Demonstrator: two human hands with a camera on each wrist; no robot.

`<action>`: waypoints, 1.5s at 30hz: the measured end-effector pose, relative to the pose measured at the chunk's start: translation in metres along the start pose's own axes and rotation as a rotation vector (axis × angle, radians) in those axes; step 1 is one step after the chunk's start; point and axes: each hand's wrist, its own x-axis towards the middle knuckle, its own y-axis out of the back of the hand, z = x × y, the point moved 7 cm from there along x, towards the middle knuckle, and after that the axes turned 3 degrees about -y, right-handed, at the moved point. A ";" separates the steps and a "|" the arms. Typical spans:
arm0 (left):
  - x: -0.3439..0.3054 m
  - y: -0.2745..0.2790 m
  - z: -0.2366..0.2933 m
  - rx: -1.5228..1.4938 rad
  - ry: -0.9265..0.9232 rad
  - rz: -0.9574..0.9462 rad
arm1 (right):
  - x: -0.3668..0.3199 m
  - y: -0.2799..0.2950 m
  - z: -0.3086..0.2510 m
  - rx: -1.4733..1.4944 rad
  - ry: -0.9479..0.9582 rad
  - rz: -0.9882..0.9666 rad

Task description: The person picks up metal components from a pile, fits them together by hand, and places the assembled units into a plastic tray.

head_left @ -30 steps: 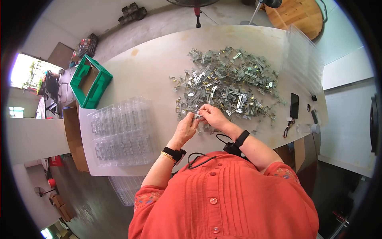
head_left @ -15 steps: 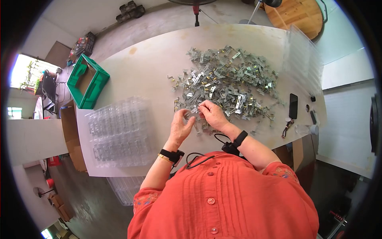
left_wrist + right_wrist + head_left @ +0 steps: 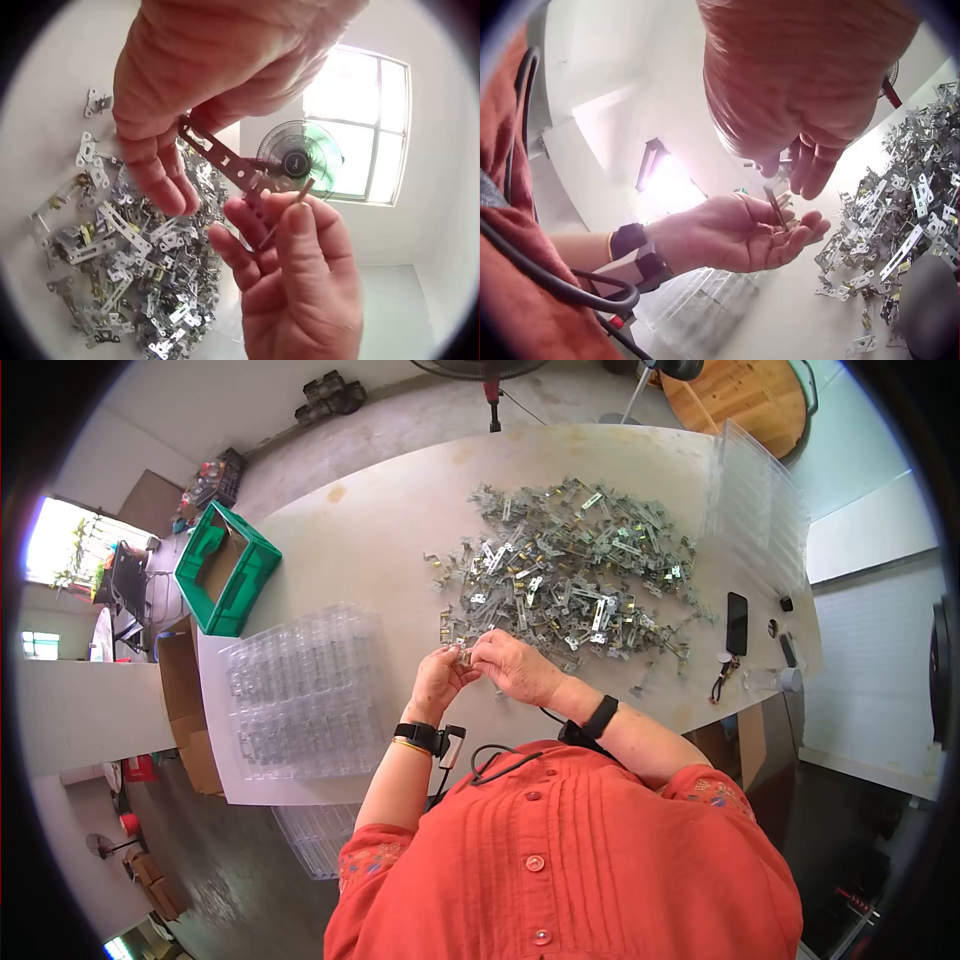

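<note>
The left hand is holding a slotted metal strip between its thumb and curled fingers, and the right hand is pinching a thin piece between thumb and forefinger. Both are being held just above the table, at the near edge of a pile of metal parts.

In the left wrist view the strip's long axis is running diagonally, one end lying upper left beneath the left hand, the other pointing down and right at the right fingertips. The thin piece is slanting across that line, upper right to lower left, under the right thumb. In the right wrist view the strip is standing nearly edge-on and steep, its top leaning slightly left and pointing up toward the right hand. Whether strip and thin piece are touching, I cannot tell.

The head view is hiding most of the strip behind the fingers, but is showing the clear trays, green crate and phone. The left wrist view alone is revealing the strip's slots and round hole.
</note>
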 end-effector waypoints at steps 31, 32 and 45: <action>-0.025 -0.028 -0.008 0.566 -0.146 -0.020 | -0.009 -0.010 0.058 -0.129 -0.517 -0.101; -0.025 -0.031 -0.007 0.634 -0.160 -0.013 | -0.010 -0.011 0.060 -0.130 -0.535 -0.093; -0.021 -0.049 -0.016 0.951 -0.376 -0.052 | -0.020 -0.002 0.068 0.025 -0.605 -0.164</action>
